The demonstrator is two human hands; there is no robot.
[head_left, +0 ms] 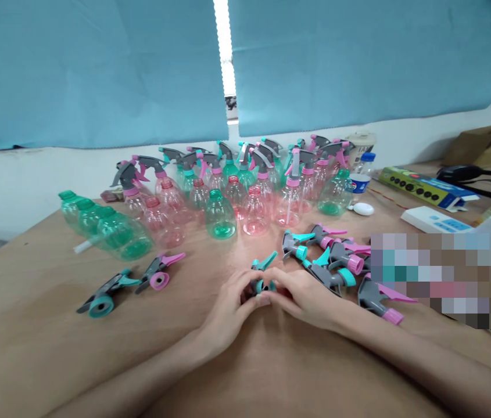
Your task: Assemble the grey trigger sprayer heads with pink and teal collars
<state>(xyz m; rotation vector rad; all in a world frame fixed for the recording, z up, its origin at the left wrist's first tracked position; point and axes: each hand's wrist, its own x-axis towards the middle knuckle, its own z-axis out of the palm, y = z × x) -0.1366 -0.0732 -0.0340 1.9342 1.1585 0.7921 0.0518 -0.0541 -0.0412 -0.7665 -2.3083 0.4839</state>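
Note:
Both my left hand (pixel 235 299) and my right hand (pixel 300 293) are closed around one grey and teal trigger spray head (pixel 264 264), low over the front middle of the table. Its teal trigger sticks up between my fingers, and its collar opening faces me. My fingertips hide much of its body. To the right lie several loose spray heads, among them a grey and pink one (pixel 378 302) and a teal-collared one (pixel 330 276). Two more rest on the left, a teal one (pixel 106 296) and a pink one (pixel 158 274).
Behind my hands stand open bottles, including a green bottle (pixel 220 217) and a pink bottle (pixel 255 215). Bottles with spray heads fitted fill the back, near the wall. Green bottles (pixel 118 232) lean at left. A box (pixel 423 188) and a white power strip (pixel 437 220) lie right.

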